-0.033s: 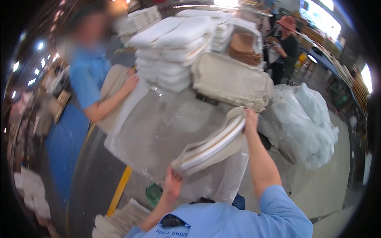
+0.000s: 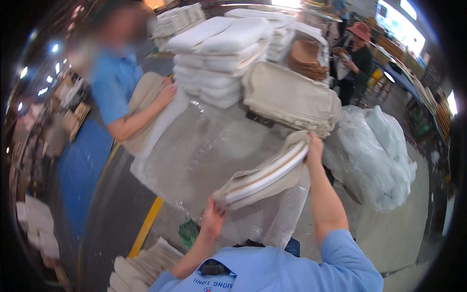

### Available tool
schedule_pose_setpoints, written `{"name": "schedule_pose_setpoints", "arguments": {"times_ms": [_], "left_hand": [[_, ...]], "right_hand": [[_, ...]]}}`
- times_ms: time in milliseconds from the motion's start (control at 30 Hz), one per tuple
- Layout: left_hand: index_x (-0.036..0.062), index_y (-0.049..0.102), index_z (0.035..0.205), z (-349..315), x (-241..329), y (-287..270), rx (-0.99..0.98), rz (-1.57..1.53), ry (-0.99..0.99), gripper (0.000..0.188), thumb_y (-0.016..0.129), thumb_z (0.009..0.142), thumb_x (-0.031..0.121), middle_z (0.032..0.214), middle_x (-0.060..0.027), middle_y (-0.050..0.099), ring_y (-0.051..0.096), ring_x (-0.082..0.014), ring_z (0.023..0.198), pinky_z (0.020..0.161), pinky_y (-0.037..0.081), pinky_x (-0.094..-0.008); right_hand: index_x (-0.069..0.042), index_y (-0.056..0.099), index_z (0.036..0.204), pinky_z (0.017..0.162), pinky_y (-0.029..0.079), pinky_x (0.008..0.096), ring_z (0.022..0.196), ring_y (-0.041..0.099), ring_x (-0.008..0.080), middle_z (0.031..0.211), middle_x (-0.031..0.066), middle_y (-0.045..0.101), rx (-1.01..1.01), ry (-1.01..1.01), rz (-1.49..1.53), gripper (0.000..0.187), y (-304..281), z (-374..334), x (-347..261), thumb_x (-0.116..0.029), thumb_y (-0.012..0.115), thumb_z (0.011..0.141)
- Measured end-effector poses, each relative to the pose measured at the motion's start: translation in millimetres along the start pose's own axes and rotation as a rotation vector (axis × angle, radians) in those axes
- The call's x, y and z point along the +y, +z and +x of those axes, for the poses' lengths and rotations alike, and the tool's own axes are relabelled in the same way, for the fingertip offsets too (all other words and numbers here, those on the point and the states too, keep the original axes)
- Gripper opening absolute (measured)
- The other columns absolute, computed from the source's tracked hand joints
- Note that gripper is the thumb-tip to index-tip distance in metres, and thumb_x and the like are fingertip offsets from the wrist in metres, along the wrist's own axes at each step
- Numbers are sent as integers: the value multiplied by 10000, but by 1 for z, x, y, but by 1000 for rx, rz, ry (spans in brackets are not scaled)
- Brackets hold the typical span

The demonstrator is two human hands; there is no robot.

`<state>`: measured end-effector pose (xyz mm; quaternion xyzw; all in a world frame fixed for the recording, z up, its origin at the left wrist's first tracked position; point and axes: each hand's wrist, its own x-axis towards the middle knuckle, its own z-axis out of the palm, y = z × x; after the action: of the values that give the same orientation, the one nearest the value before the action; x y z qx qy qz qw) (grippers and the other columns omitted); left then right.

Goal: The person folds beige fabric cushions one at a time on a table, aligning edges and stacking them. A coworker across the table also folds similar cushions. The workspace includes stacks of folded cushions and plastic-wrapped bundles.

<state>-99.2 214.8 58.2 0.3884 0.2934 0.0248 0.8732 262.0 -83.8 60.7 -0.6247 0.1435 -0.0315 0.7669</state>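
Observation:
Between my hands is a curved seat cushion (image 2: 270, 176), held over the plastic-covered table (image 2: 194, 151). A beige fabric cover wraps it, and its open side shows a white padded layer with a thin brown strip along it. My left hand (image 2: 212, 220) is closed on the near left end of the cushion. At the far right end my right hand (image 2: 314, 145) grips the cover's edge; some of its fingers are hidden behind the fabric. Beyond the cushion lies a stack of beige fabric covers (image 2: 292, 92).
White padding (image 2: 219, 39) is piled at the back, beside brown curved pieces (image 2: 307, 58). A co-worker in blue (image 2: 114, 82) handles a beige cushion (image 2: 145, 95) at the left. Clear plastic bags (image 2: 377, 155) bulge at the right. Folded beige pieces (image 2: 141, 267) lie low on the left.
The whole view has shifted slightly, so things sit a little further right. Both hands keep their hold on the cushion.

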Motion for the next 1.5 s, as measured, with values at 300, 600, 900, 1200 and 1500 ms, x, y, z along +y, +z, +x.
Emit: {"name": "schedule_pose_setpoints", "arguments": {"times_ms": [300,600,900,1200,1500], "left_hand": [[236,429,1629,14,27,23,-22,115,76,629,536,1099,558,1631,-5,443,394,-228,1488,1229,270,-449],[119,451,1604,-21,42,-21,-62,133,-147,610,540,1103,455,1446,-95,639,611,-252,1303,1101,486,-469],[39,493,1551,51,-11,-12,214,304,-186,698,480,1116,585,1462,-146,622,568,-291,1364,1141,462,-425],[42,731,1063,14,61,33,122,508,311,500,480,1099,473,1109,-75,697,596,-186,1051,964,458,-377],[-9,774,1129,-36,35,-32,-110,467,96,315,596,1039,235,1149,-115,755,671,-214,1106,1013,498,-364]], "right_hand": [[-29,706,1172,899,533,354,950,672,160,1011,33,721,-149,14,163,317,-32,-35,-22,-327,619,1111],[-15,604,1474,1113,471,397,1296,610,251,1432,147,646,-78,275,57,478,-133,-136,-23,-322,500,1124],[-9,559,1524,1151,456,441,1383,581,299,1533,154,598,-98,567,-245,779,-175,-166,21,-656,405,1119],[-105,594,980,963,479,368,1023,628,205,1076,107,707,-22,132,295,526,-149,-199,4,-593,464,1127],[-15,699,1069,1093,439,339,1260,586,240,1354,166,677,-170,368,160,249,-200,-244,12,-153,581,898]]}}
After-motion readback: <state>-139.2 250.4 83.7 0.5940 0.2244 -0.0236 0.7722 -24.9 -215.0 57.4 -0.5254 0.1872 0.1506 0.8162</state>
